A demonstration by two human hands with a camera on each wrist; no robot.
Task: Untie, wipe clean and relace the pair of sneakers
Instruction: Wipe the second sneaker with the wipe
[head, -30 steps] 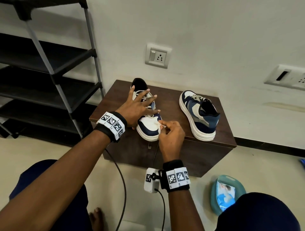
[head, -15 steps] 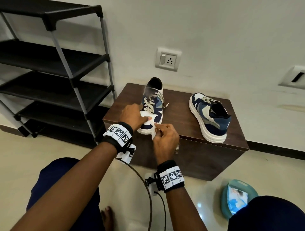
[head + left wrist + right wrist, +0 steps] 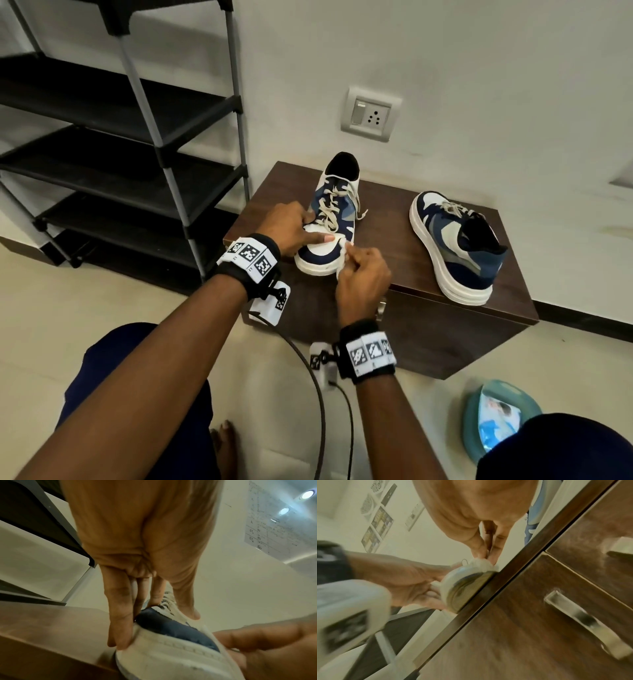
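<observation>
Shelving point(image 3: 144, 144) stood at far left as the left hand point(image 3: 287, 229) gripped the toe of a navy-and-white sneaker point(image 3: 329, 226) on the brown tabletop point(image 3: 387, 212), thumb across its toe cap; the right hand point(image 3: 363, 277) pinched a white wipe point(image 3: 342, 255) against the toe's edge; the second sneaker point(image 3: 455, 246) stood apart at right; a blue wipes pack point(image 3: 493, 421) lay on the floor

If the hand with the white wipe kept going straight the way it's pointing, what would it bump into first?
Probably the toe of the near sneaker: the right hand already pinches the wipe against it. Depth beyond is unclear.
</observation>
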